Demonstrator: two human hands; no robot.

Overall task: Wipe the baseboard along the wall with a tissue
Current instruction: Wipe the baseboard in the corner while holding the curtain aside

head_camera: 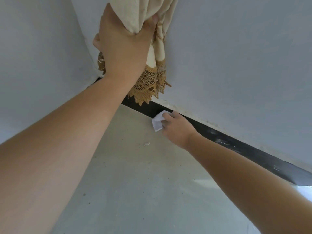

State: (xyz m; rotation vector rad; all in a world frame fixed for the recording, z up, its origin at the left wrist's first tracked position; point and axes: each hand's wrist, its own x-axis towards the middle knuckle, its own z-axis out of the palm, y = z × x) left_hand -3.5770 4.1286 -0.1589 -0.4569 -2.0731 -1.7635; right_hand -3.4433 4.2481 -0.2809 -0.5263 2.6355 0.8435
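A black baseboard [236, 146] runs along the foot of the pale wall from the corner down to the right edge, with whitish dust smears on its right half. My right hand [177, 130] holds a folded white tissue [157, 123] and presses it against the baseboard near its left part. My left hand [121, 46] grips a bunched cream curtain [158, 7] with a golden lace hem [148, 85], lifted clear of the floor above the baseboard's corner end.
The pale wall [236, 65] meets a second wall [42, 56] at the corner behind the curtain. The light tiled floor [143, 183] carries small dark specks and a scrap of white debris [146, 143].
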